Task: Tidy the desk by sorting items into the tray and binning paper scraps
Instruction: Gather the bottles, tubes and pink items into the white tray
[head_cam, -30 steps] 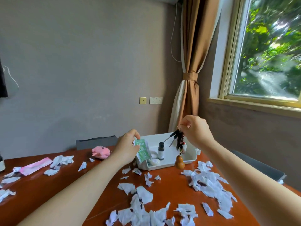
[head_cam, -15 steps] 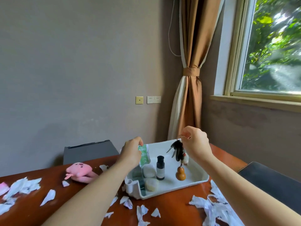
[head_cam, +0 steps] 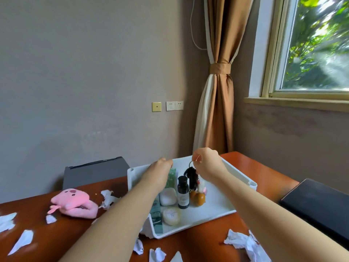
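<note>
Here the right hand pinches the keychain, hanging vertically over the tray.

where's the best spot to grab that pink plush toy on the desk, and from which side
Grip the pink plush toy across its rounded head, coming from above with the left hand. It lies flat on the desk, the head is its bulkiest part, and its thin limbs trail sideways.

A brown curtain tied back hangs at upper centre beside a window at upper right. Wall sockets sit mid-frame; a grey chair back stands lower left.
</note>
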A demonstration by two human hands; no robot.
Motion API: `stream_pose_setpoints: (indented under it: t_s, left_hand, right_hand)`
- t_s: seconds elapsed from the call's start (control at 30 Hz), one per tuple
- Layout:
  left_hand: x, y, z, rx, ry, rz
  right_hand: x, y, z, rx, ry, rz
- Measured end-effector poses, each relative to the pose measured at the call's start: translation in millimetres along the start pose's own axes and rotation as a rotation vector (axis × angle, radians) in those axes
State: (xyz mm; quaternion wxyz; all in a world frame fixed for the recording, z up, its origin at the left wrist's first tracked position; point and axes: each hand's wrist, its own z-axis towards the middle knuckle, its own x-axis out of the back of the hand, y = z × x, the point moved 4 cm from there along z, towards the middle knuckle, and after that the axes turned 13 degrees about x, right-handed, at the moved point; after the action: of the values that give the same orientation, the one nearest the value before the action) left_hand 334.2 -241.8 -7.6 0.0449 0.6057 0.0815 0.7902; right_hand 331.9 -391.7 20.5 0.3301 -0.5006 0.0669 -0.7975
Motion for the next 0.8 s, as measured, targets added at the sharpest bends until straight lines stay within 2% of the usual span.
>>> stream_pose_setpoints:
  t_s: [0.27,0.43,0.53,0.8]
  left_hand:
    - [-10.6,-4.5,0.1,-0.012,0.084,0.232]
    - [-18.7,-14.5,-0.2,0.050,-0.063,0.140]
    - [-18.6,-14.1,-0.5,0.077,-0.092,0.081]
    - [15.1,-4.4,-13.1,0.023,-0.035,-0.027]
  right_hand:
    - [-25.2,3.6,13.8,-0.025,-0.104,-0.043]
    - [-42.2,8.1,12.5,-0.089,-0.252,-0.059]
    - [-43.5,11.2,9.2,-0.123,-0.305,-0.066]
    - [-4.2,-12.2,13.2,-0.064,-0.242,-0.048]
